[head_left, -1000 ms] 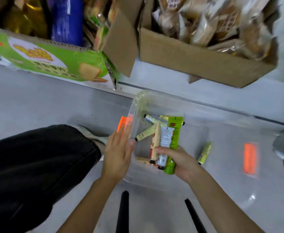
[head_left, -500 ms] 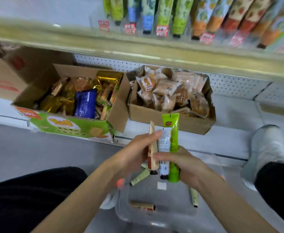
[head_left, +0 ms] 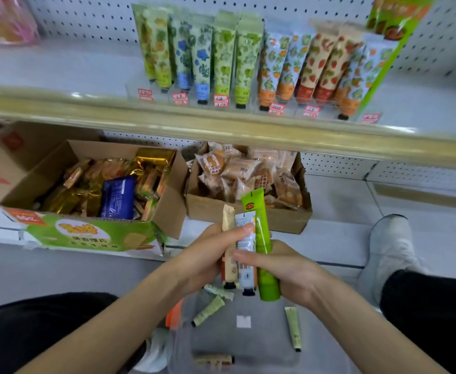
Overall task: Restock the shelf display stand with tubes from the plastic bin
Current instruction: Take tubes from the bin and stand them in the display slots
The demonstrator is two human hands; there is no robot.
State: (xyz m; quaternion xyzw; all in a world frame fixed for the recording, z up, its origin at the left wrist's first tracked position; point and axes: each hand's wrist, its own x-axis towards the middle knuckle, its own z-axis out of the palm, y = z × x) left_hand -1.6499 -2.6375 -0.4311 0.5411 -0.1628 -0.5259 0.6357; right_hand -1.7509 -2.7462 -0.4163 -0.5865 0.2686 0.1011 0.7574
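Observation:
Three tubes stand upright in my hands above the bin: a bright green tube (head_left: 262, 233), a white one (head_left: 244, 221) and a cream-orange one (head_left: 228, 217). My right hand (head_left: 283, 268) grips them from the right, caps down. My left hand (head_left: 208, 255) closes on them from the left, its thumb across the white tube. The clear plastic bin (head_left: 262, 346) lies below with several small pale tubes (head_left: 208, 310) in it. The display stand (head_left: 248, 63) on the upper shelf holds rows of floral tubes.
Beneath the gold-edged shelf (head_left: 194, 128) sit two open cardboard boxes of snacks, one (head_left: 92, 190) left and one (head_left: 248, 179) centre. A white shoe (head_left: 388, 244) rests at right. My dark-trousered knees frame the bin.
The view has tilted up from the bin to the shelf. My right hand lifted the three tubes out of the bin, and my left hand left the bin's rim and joined it on them.

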